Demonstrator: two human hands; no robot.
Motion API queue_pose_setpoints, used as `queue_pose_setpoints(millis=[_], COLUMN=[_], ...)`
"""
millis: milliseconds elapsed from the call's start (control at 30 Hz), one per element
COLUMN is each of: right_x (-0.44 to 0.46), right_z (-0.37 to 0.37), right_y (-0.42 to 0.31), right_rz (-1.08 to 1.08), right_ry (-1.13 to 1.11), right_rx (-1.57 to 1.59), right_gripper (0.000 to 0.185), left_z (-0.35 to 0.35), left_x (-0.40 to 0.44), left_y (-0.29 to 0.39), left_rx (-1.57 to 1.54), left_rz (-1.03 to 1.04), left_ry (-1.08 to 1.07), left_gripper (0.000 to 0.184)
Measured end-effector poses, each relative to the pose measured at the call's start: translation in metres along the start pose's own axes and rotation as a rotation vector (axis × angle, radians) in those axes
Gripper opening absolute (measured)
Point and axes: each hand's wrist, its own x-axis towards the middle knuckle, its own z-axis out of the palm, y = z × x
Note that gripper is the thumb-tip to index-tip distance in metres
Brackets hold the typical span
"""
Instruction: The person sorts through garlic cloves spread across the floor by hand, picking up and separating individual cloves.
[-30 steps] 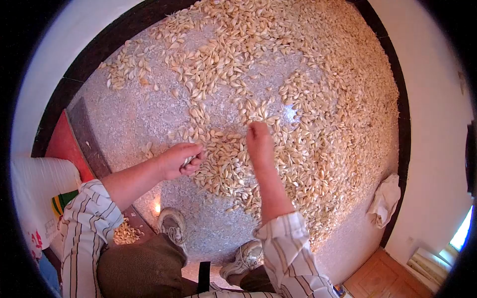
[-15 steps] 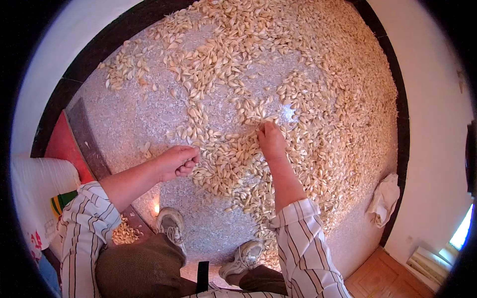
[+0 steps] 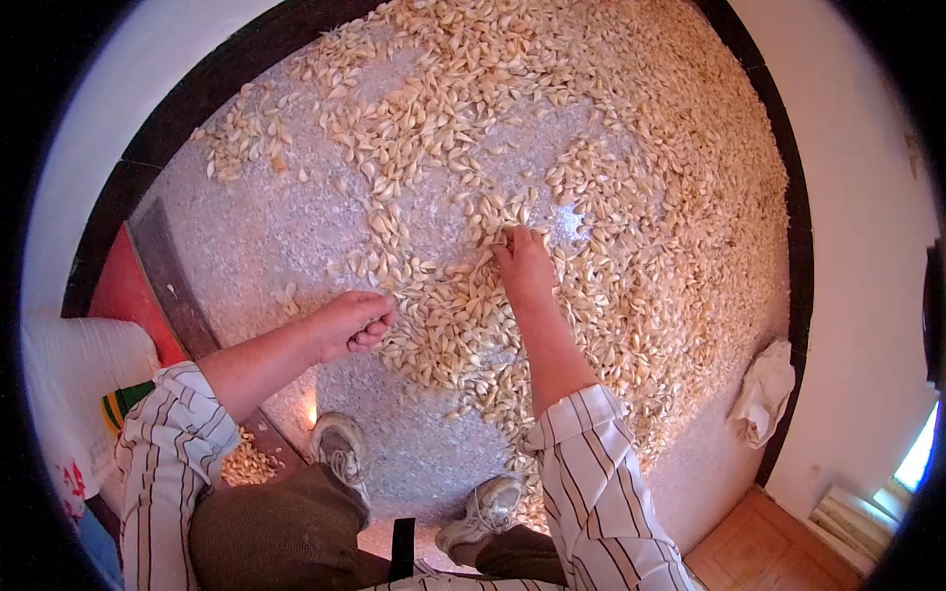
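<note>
Pale garlic cloves [image 3: 448, 340] lie loose over the floor in a thin, uneven layer. My right hand [image 3: 527, 266] reaches down into them near the middle, thumb and fingertips pinched at a garlic clove [image 3: 504, 235] that the fingers partly cover. At the left edge of the spread, my left hand [image 3: 355, 323] is curled into a fist just above the floor. Whatever it holds, if anything, is hidden inside the fingers.
My shoes [image 3: 341, 451] stand at the near edge of the cloves. A small pile of cloves [image 3: 249, 463] lies by my left leg, near a white plastic sack [image 3: 89, 374]. A crumpled cloth [image 3: 764, 394] rests by the right wall, above dark skirting [image 3: 800, 286].
My right hand has shifted slightly left and away from me over the cloves. My left hand stays closed in nearly the same place.
</note>
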Motion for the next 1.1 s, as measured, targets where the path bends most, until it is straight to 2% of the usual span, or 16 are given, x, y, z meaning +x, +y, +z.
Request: queue_pose_setpoints(millis=[333, 433, 500, 633, 700, 833, 900, 933, 967, 1100], right_x=[0.003, -0.003, -0.004, -0.003, -0.008, -0.019, -0.029, -0.034, -0.04, -0.06], right_z=[0.001, 0.004, 0.004, 0.003, -0.006, -0.012, -0.008, -0.006, -0.004, -0.009], right_y=[0.004, 0.007, 0.009, 0.007, -0.001, -0.008, -0.017, -0.022, -0.028, -0.069], right_rz=[-0.015, -0.006, -0.035, -0.013, -0.008, -0.047, 0.161, 0.271, 0.272, 0.293], right_ry=[-0.057, 0.011, -0.119, -0.109, 0.008, -0.042, -0.147, -0.206, -0.205, -0.456], right_rx=[-0.086, -0.027, -0.121, -0.104, -0.011, 0.099, 0.568, 0.644, 0.646, 1.018], right_gripper=[0.017, 0.013, 0.017, 0.02, 0.018, 0.012, 0.01, 0.01, 0.01, 0.013], left_z=[-0.003, -0.005, -0.003, 0.0, 0.0, -0.001, 0.001, 0.003, 0.004, 0.007], left_x=[-0.003, -0.001, -0.001, -0.001, -0.002, 0.0, 0.0, 0.0, 0.0, 0.003], left_y=[-0.001, -0.003, -0.003, 0.0, 0.001, 0.0, 0.001, 0.002, 0.003, 0.003], left_rx=[-0.059, -0.062, -0.047, -0.034, -0.045, -0.044, -0.025, -0.007, -0.005, -0.053], left_rz=[-0.028, -0.024, -0.02, -0.018, -0.01, 0.016, 0.012, 0.009, 0.008, 0.039], left_ry=[0.017, 0.012, 0.017, 0.017, 0.008, -0.028, -0.021, -0.012, -0.011, -0.039], left_gripper=[0.024, 0.024, 0.024, 0.024, 0.024, 0.026, 0.026, 0.026, 0.026, 0.026])
